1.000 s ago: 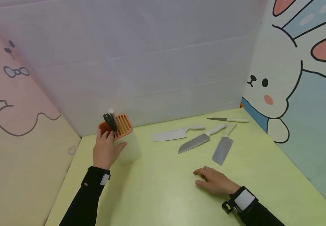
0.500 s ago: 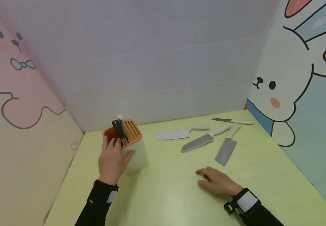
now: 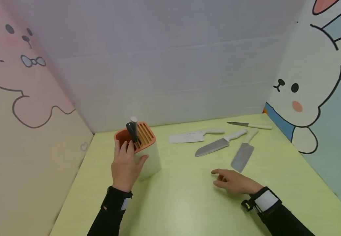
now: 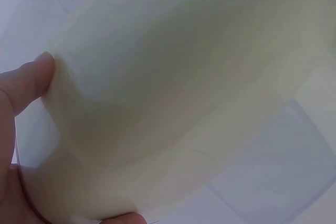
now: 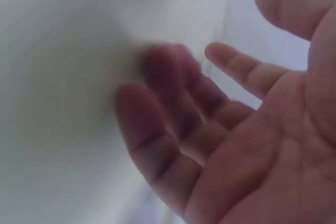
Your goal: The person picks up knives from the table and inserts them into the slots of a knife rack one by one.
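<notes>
A white knife holder with an orange slotted top stands upright at the left of the table, holding a pair of black-handled scissors and a pale-handled tool. My left hand grips its near side, fingers over the orange rim and thumb on the outer wall; the left wrist view shows the pale wall close up. My right hand hovers at or rests on the table, fingers loosely bent and holding nothing. Just beyond it lies a broad-bladed knife.
A cleaver, a curved-edged knife and a small narrow knife lie at the back right of the yellow-green table. A pale wall rises behind, with cartoon-printed walls at both sides.
The head view has shifted, moving everything rightward in it. Against the knives, the holder in my left hand has come slightly right and nearer. My right hand stays near the broad-bladed knife.
</notes>
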